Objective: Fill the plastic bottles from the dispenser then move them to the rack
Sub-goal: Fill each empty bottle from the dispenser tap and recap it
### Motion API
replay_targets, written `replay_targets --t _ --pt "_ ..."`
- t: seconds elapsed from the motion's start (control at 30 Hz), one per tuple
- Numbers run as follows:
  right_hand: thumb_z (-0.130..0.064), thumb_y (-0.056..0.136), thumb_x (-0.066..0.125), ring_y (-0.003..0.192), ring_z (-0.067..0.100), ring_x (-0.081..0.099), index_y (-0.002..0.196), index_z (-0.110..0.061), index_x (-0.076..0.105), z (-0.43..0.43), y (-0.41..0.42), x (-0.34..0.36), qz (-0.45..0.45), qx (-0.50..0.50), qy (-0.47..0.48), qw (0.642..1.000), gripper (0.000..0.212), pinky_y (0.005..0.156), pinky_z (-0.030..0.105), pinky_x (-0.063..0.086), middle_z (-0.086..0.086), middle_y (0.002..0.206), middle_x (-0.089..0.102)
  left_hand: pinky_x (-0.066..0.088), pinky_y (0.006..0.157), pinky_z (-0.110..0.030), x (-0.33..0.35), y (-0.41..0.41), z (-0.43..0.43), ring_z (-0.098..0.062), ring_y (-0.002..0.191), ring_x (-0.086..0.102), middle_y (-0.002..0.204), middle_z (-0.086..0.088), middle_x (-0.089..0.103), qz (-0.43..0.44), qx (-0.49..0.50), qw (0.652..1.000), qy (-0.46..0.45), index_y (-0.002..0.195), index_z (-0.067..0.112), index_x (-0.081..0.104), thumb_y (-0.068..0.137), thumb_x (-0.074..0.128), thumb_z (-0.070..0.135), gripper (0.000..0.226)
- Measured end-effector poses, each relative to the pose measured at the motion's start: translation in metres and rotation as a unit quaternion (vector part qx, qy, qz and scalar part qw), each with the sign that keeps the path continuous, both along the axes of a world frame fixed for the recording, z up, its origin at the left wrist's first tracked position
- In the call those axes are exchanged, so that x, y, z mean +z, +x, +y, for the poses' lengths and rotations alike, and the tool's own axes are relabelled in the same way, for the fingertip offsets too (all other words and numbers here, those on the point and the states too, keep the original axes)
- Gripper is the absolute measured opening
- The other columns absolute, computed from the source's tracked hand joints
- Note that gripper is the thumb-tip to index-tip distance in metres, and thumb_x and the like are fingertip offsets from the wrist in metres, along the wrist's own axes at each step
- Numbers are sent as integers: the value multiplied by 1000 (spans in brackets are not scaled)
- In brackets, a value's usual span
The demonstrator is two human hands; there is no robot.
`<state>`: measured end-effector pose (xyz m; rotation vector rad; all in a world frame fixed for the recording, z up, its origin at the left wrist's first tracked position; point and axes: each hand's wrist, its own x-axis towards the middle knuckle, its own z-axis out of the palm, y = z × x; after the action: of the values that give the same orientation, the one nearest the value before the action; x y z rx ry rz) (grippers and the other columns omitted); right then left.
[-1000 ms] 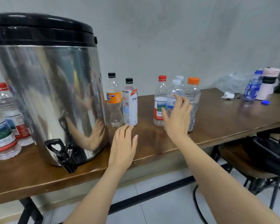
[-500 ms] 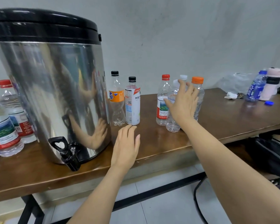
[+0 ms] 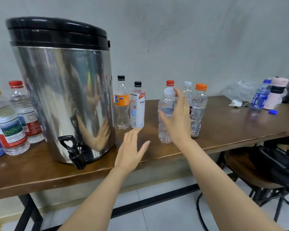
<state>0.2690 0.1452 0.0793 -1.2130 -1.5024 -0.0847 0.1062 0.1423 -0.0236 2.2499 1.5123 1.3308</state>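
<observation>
Barely started tbh: gripping empty clear white-capped plastic bottle (image 3: 165,104) in right hand (image 3: 177,120), right of shiny steel dispenser (image 3: 65,97), left hand (image 3: 130,150) spread flat over brown wooden table (image 3: 232,124). Yet to fill anything; no rack visible.

Plain refreshment corner (bare wall (image 3: 190,39)): steel dispenser (image 3: 65,97) on wooden table (image 3: 223,124).
</observation>
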Motion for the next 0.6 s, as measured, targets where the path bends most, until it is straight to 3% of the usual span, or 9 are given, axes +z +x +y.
replay_targets --t 0.1,0.2,0.3,0.37,0.43,0.5,0.6 --pt "-21 82 78 134 15 39 151 -28 24 -32 -16 8 -14 65 -23 998 88 97 32 41 -6 150 38 29 110 -25 12 7 -20 -2 140 30 149 17 34 -144 -76 986 -36 149 32 24 81 64 64 86" --pt "-23 79 80 132 8 41 150 -34 22 -55 -35 11 26 134 -44 990 93 100 25 39 -10 146 41 40 108 -32 24 13 -44 -8 133 45 148 13 42 -228 -104 968 -14 148 38 26 77 77 48 88" --pt "-27 75 82 127 9 46 146 -38 26 -72 -54 4 80 187 -67 977 91 102 32 43 -13 135 46 48 98 -30 28 0 -69 -7 115 57 134 19 52 -261 -69 963 14 135 53 32 76 80 24 82" --pt "-32 72 82 127 9 49 146 -37 27 -84 -66 -4 109 217 -103 965 92 103 37 46 -10 137 47 47 91 -20 28 -13 -87 -2 108 57 125 26 54 -278 -49 959 16 132 50 36 74 80 16 81" --pt "-28 73 82 119 4 56 143 -35 33 -99 -77 -11 122 249 -152 949 86 101 34 48 -12 132 55 44 86 -10 28 -25 -105 2 105 57 125 21 57 -282 -44 958 16 133 45 38 74 80 12 80" --pt "-23 75 82 109 2 61 137 -35 41 -110 -86 -21 129 272 -175 937 75 97 34 51 -17 120 63 43 86 -7 25 -39 -122 4 106 57 128 16 57 -269 -55 962 -5 133 42 38 76 81 5 80" --pt "-25 74 83 106 -2 61 135 -37 42 -125 -97 -36 129 270 -174 938 75 92 27 50 -20 116 65 44 100 -18 31 -68 -148 -4 119 55 134 12 56 -258 -69 963 -36 134 34 45 79 77 7 69"
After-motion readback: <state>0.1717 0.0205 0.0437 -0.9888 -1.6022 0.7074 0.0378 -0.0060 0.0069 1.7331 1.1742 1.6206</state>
